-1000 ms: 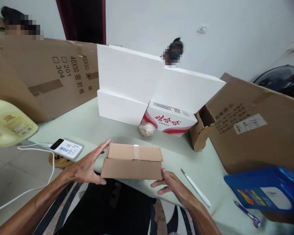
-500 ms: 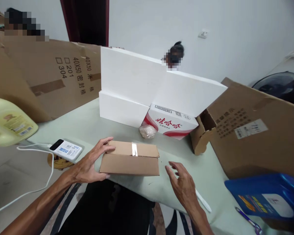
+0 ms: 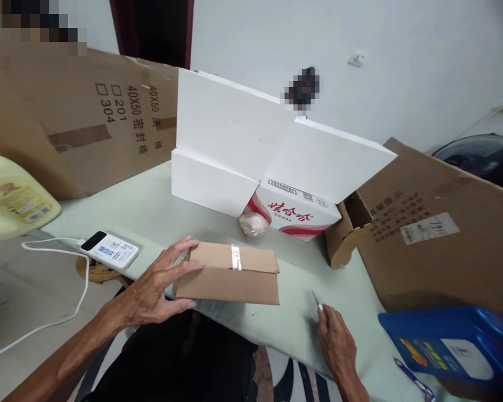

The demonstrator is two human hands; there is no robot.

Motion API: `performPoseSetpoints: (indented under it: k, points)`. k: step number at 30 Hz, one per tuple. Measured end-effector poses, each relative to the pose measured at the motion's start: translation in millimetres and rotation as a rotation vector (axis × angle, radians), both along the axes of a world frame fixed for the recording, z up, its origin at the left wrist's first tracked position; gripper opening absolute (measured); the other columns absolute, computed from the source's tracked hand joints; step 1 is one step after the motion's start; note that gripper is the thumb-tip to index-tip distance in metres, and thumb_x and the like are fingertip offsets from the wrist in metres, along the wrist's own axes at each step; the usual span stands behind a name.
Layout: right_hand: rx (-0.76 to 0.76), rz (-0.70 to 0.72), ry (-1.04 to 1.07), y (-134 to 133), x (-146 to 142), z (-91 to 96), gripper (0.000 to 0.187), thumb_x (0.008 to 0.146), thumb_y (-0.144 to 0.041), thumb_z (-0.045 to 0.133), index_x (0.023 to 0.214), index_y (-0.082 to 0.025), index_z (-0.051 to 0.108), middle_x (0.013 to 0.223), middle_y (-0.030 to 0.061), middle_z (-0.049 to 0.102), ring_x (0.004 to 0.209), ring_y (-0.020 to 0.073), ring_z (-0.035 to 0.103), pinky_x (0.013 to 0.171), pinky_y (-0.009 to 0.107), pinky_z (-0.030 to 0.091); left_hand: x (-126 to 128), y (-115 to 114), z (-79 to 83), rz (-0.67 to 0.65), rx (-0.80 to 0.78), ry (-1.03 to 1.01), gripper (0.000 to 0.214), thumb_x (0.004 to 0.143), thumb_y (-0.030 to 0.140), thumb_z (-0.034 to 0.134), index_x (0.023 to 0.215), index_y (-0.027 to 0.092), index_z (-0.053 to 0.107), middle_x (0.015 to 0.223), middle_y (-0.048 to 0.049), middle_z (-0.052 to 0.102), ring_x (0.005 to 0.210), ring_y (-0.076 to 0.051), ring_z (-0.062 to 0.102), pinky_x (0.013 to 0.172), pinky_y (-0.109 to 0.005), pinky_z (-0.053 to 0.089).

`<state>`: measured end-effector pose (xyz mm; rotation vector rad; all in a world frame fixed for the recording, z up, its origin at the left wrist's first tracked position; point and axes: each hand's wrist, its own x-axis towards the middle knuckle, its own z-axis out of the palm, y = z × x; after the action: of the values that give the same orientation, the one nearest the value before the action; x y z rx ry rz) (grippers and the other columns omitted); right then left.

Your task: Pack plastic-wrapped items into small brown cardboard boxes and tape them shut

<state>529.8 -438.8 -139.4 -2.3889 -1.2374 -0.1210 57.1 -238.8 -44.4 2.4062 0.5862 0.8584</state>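
A small brown cardboard box (image 3: 228, 286) lies at the table's near edge, its top flap held down by a strip of shiny tape (image 3: 236, 257). My left hand (image 3: 161, 285) grips its left end, fingers over the top and thumb along the lower front. Off to the right of the box, my right hand (image 3: 337, 338) is closed around a small white-handled knife (image 3: 317, 300). Its thin, pointed blade points up and to the left, apart from the box. Most of the handle is hidden in the hand.
Behind the box stand white panels (image 3: 230, 125), a red-and-white carton (image 3: 297, 209) and a clear plastic-wrapped bundle (image 3: 254, 223). A corded white power bank (image 3: 119, 252) and a yellow jug (image 3: 17, 195) are left. Right are a blue jug (image 3: 448, 343) and a pen (image 3: 414, 379).
My right hand has moved right and down and picked up the white-handled knife from the table. The box, still gripped by my left hand, sits slightly further right in view.
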Motion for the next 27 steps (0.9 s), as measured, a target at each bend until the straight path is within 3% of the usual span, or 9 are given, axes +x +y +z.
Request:
performPoseSetpoints:
  k: [4, 8, 11, 17, 27]
  points:
    - [0.209, 0.193, 0.296, 19, -51, 65.1, 0.047, 0.106, -0.065, 0.045, 0.114, -0.024, 0.067, 0.078, 0.0031, 0.067, 0.066, 0.0224, 0.065, 0.066, 0.036, 0.057, 1, 1, 0.1, -0.006, -0.022, -0.002, 0.065, 0.085, 0.022, 0.087, 0.143, 0.031, 0.059, 0.17, -0.0158, 0.035, 0.162, -0.045, 0.033, 0.125, -0.069, 0.041]
    - [0.102, 0.596, 0.185, 38, -108, 135.4, 0.037, 0.111, -0.054, 0.049, 0.114, -0.027, 0.073, 0.098, 0.008, 0.077, 0.084, 0.023, 0.072, 0.076, 0.033, 0.057, 1, 2, -2.9, -0.015, -0.046, 0.003, 0.07, 0.082, 0.021, 0.09, 0.145, 0.032, 0.063, 0.165, -0.0144, 0.037, 0.151, -0.041, 0.048, 0.121, -0.062, 0.049]
    - [0.045, 0.842, -0.033, 55, -133, 165.2, 0.034, 0.115, -0.039, 0.042, 0.114, -0.025, 0.073, 0.093, 0.0065, 0.075, 0.08, 0.0192, 0.07, 0.07, 0.029, 0.051, 0, 0, -5.1, -0.008, -0.065, 0.002, 0.071, 0.08, 0.02, 0.091, 0.145, 0.033, 0.065, 0.166, -0.013, 0.036, 0.151, -0.04, 0.049, 0.12, -0.059, 0.052]
    - [-0.008, 0.943, -0.491, 81, -149, 180.0, 0.036, 0.118, -0.03, 0.039, 0.104, -0.023, 0.071, 0.085, 0.0032, 0.072, 0.076, 0.0165, 0.066, 0.065, 0.029, 0.038, -2, -2, -9.1, -0.016, -0.089, 0.006, 0.069, 0.08, 0.022, 0.092, 0.143, 0.032, 0.067, 0.168, -0.0126, 0.033, 0.153, -0.041, 0.047, 0.121, -0.061, 0.051]
    - [-0.022, 0.945, -0.728, 96, -162, 189.7, 0.03, 0.115, -0.026, 0.047, 0.091, -0.024, 0.066, 0.079, 0.0016, 0.067, 0.073, 0.0169, 0.059, 0.063, 0.034, 0.032, -3, -3, -13.6, -0.006, -0.089, -0.001, 0.072, 0.076, 0.023, 0.094, 0.142, 0.032, 0.068, 0.171, -0.0132, 0.031, 0.153, -0.043, 0.047, 0.122, -0.063, 0.049]
